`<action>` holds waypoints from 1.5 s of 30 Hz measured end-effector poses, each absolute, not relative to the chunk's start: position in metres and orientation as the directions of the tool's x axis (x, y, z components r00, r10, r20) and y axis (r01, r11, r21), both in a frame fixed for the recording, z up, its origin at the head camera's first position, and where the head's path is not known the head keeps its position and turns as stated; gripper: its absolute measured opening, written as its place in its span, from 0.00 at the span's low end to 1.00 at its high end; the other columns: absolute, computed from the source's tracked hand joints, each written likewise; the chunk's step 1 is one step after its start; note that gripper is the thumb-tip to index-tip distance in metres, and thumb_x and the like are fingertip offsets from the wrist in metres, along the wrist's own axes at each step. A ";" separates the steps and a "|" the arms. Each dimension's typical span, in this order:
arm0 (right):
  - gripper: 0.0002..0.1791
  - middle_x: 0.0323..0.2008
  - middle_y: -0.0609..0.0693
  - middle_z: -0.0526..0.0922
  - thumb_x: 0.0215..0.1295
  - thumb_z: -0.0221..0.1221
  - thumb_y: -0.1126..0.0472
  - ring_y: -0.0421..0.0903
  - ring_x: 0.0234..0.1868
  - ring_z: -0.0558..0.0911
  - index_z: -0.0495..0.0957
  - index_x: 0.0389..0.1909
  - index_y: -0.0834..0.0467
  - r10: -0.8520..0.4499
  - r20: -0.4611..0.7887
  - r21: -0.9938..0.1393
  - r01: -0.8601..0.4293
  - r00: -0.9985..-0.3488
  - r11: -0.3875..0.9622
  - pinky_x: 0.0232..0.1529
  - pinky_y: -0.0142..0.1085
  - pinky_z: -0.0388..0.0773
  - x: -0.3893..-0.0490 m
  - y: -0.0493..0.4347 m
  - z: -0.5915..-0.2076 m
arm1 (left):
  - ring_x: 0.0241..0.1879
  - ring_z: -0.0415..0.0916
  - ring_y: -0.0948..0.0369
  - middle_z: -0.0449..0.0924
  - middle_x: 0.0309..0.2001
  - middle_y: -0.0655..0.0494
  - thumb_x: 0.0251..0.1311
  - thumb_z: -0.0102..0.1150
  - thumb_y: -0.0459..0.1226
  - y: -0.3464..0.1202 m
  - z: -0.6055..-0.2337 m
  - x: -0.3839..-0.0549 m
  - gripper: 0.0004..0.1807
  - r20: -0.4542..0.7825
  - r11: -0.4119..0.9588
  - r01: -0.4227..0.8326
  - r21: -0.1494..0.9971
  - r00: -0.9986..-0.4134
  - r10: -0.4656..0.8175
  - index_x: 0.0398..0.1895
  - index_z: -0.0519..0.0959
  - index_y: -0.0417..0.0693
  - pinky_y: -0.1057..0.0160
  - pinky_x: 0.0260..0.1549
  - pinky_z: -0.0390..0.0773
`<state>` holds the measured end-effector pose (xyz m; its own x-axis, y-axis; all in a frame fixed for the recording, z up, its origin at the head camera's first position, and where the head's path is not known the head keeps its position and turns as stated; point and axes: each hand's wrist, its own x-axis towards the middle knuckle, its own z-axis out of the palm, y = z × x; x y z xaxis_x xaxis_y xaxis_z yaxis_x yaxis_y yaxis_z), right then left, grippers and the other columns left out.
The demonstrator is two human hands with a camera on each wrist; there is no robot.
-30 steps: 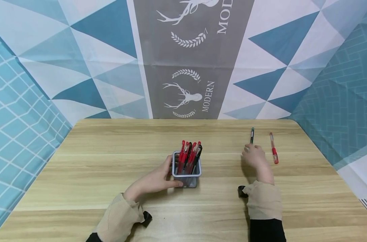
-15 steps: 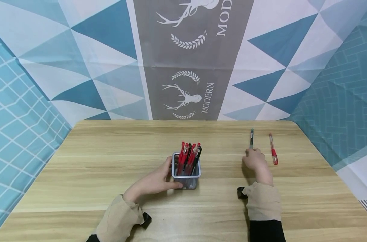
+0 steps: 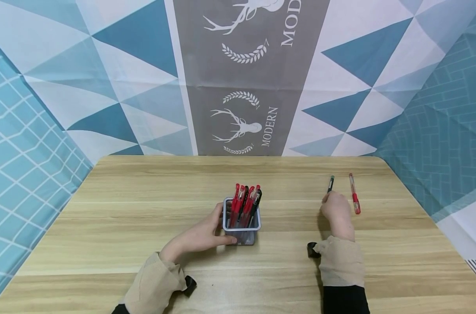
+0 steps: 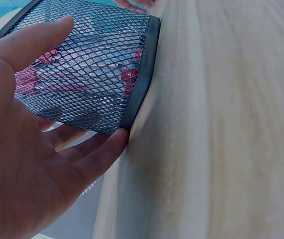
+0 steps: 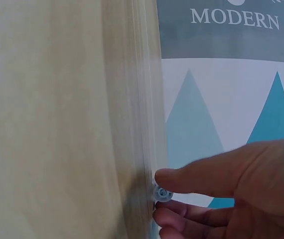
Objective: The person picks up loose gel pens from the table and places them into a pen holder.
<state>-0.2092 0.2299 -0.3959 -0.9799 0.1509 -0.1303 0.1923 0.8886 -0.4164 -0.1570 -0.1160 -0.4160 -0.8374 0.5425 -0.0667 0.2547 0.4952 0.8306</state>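
Note:
My left hand (image 3: pixel 200 235) holds a mesh pen holder (image 4: pixel 92 64) at its left side, thumb on the near face and fingers round the far side. Several red and black pens (image 3: pixel 245 205) stand in the holder, leaning a little right. Over the right part of the table my right hand (image 3: pixel 337 209) pinches a dark pen with a green end (image 3: pixel 330 183) between thumb and fingers. In the right wrist view the pen's round end (image 5: pixel 163 193) shows between thumb and fingertips, close to the tabletop. A red pen (image 3: pixel 354 194) lies just right of that hand.
Both things rest on a wood-grain table (image 3: pixel 143 183). Its far edge meets a patterned backdrop (image 3: pixel 238 78) in blue, white and grey. Tiled-pattern cloth (image 3: pixel 22 144) hangs at the left side. A beige cuff with a black strap wraps each wrist.
My right hand has closed on the dark pen, shifting a little right and turning the pen so its far end leans right and comes nearer. The left hand and pen holder stay put.

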 end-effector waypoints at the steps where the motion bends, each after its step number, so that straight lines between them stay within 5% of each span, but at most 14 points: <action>1: 0.08 0.32 0.65 0.75 0.54 0.49 0.71 0.54 0.29 0.73 0.71 0.35 0.70 0.143 -0.148 -0.410 0.192 -0.979 0.892 0.25 0.39 0.69 -0.209 0.230 -0.396 | 0.62 0.62 0.54 0.64 0.61 0.48 0.47 0.66 0.47 -0.116 -0.416 -0.157 0.50 -0.067 0.496 0.255 0.830 -0.838 0.542 0.67 0.42 0.57 0.49 0.63 0.57; 10: 0.08 0.27 0.60 0.72 0.60 0.41 0.67 0.50 0.25 0.69 0.67 0.34 0.65 0.063 -0.225 -0.397 0.150 -0.972 0.905 0.22 0.35 0.64 -0.211 0.229 -0.395 | 0.61 0.63 0.54 0.65 0.61 0.48 0.47 0.66 0.48 -0.117 -0.416 -0.157 0.50 -0.058 0.490 0.266 0.830 -0.833 0.550 0.67 0.43 0.57 0.49 0.62 0.58; 21: 0.19 0.45 0.75 0.64 0.64 0.38 0.65 0.67 0.41 0.68 0.67 0.51 0.71 0.347 0.089 -0.551 0.244 -0.934 0.798 0.35 0.53 0.69 -0.209 0.221 -0.381 | 0.61 0.63 0.53 0.66 0.60 0.47 0.46 0.66 0.49 -0.117 -0.418 -0.158 0.50 -0.063 0.493 0.259 0.831 -0.836 0.545 0.67 0.43 0.56 0.48 0.62 0.57; 28: 0.18 0.40 0.74 0.66 0.63 0.36 0.69 0.64 0.40 0.66 0.69 0.45 0.74 0.437 0.246 -0.556 0.243 -0.865 0.795 0.34 0.51 0.71 -0.208 0.219 -0.377 | 0.61 0.63 0.53 0.66 0.60 0.47 0.46 0.66 0.49 -0.116 -0.418 -0.158 0.50 -0.061 0.490 0.260 0.832 -0.835 0.547 0.67 0.43 0.55 0.48 0.62 0.57; 45: 0.18 0.43 0.70 0.66 0.63 0.35 0.69 0.65 0.43 0.67 0.71 0.43 0.72 0.504 0.397 -0.658 0.146 -0.767 0.739 0.43 0.54 0.67 -0.203 0.215 -0.369 | 0.59 0.65 0.53 0.66 0.59 0.48 0.47 0.65 0.48 -0.117 -0.419 -0.157 0.50 -0.059 0.476 0.262 0.839 -0.827 0.559 0.67 0.43 0.55 0.48 0.61 0.59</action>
